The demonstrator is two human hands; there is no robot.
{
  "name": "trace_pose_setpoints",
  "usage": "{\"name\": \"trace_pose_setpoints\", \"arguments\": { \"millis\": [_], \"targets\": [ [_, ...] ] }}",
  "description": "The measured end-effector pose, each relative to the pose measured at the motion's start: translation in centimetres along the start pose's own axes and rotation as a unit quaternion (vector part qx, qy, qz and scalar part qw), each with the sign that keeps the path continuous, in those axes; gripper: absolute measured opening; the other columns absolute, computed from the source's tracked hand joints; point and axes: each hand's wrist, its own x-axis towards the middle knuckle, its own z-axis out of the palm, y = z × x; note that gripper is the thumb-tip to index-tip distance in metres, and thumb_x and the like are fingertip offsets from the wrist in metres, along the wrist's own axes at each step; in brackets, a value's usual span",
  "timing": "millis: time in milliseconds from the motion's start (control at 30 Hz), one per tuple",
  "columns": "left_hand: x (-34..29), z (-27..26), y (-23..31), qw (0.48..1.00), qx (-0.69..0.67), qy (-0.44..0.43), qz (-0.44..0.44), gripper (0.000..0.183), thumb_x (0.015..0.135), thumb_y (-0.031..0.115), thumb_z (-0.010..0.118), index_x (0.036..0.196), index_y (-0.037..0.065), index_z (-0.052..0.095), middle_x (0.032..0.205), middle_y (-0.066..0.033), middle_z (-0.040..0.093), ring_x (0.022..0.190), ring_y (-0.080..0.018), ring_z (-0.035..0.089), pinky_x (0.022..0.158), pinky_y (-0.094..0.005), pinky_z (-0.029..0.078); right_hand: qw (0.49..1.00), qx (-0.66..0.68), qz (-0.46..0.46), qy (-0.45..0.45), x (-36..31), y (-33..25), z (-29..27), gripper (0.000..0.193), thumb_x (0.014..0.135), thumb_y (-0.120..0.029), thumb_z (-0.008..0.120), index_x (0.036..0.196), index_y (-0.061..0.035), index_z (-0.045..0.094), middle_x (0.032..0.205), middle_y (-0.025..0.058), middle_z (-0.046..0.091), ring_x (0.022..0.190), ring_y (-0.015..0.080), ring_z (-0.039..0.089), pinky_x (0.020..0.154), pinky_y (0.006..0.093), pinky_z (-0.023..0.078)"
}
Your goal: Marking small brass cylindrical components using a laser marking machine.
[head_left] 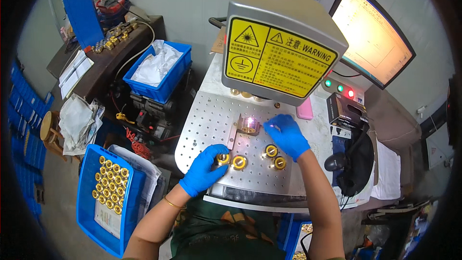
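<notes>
My left hand (204,169), in a blue glove, pinches a round brass-coloured fitting (222,158) between thumb and fingers over the perforated metal plate (202,130). Just right of it sits a second brass ring-shaped fitting (239,162). Two more, an upper fitting (271,151) and a lower fitting (279,163), lie below my right hand (288,136). That hand, also gloved in blue, hovers with bent, slightly parted fingers and nothing visible in them. Left of its fingertips, a brightly lit fitting (249,129) stands beside a metal guide strip (234,132), under pinkish light.
A grey machine head (288,0) with a yellow warning label overhangs the plate. At right are a monitor (373,29), lit buttons (340,88) and a black box (344,110). A blue tray (84,202) with several fittings stands lower left, a blue bin (163,89) behind.
</notes>
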Motion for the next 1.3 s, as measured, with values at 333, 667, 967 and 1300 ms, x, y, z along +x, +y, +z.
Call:
{"name": "trace_pose_setpoints", "arguments": {
  "millis": [333, 667, 967, 1300],
  "targets": [
    [0.8, -0.5, 0.8, 0.998, 0.061, -0.012, 0.031, 0.045, 0.075, 0.011, 0.068, 0.117, 0.006, 0.052, 0.111, -0.0147, 0.056, 0.102, -0.0305, 0.055, 0.090, -0.0368, 0.044, 0.971, -0.151, -0.161, -0.086, -5.0, 1.3, 0.1, 0.021, 0.079, -0.032, 0.063, 0.085, -0.0115, 0.067, 0.083, 0.0101, 0.061, 0.080, 0.0265, 0.058, 0.068, 0.0375, 0.047],
    [4.6, -1.5, 0.9, 0.992, 0.113, 0.014, 0.056, 0.049, 0.079, 0.015, 0.068, 0.122, 0.004, 0.049, 0.118, -0.0141, 0.053, 0.108, -0.0283, 0.053, 0.094, -0.0349, 0.041, 0.886, 0.425, 0.113, -0.145, -2.1, 1.4, -0.7, 0.039, 0.089, -0.035, 0.056, 0.104, 0.0003, 0.062, 0.088, 0.0053, 0.061, 0.075, 0.0144, 0.054, 0.071, 0.0268, 0.045],
    [9.4, -0.5, -0.6, 0.971, 0.226, -0.033, 0.070, 0.072, 0.075, 0.025, 0.071, 0.135, 0.003, 0.036, 0.126, -0.0197, 0.048, 0.114, -0.0358, 0.048, 0.098, -0.0408, 0.039, 0.898, 0.400, 0.178, -0.050, 0.3, 0.6, -0.8, 0.040, 0.091, -0.032, 0.052, 0.112, 0.0026, 0.058, 0.100, 0.0088, 0.062, 0.090, 0.0151, 0.055, 0.085, 0.0271, 0.042],
    [10.1, 0.2, -1.1, 0.953, 0.287, -0.084, 0.044, 0.078, 0.072, 0.028, 0.073, 0.136, 0.005, 0.035, 0.124, -0.0181, 0.051, 0.112, -0.0344, 0.049, 0.098, -0.0403, 0.038, 0.937, 0.333, 0.099, -0.017, 1.3, 2.0, 1.1, 0.030, 0.093, -0.024, 0.047, 0.099, 0.0020, 0.060, 0.089, 0.0111, 0.060, 0.083, 0.0183, 0.056, 0.078, 0.0302, 0.044]
  ]
}}
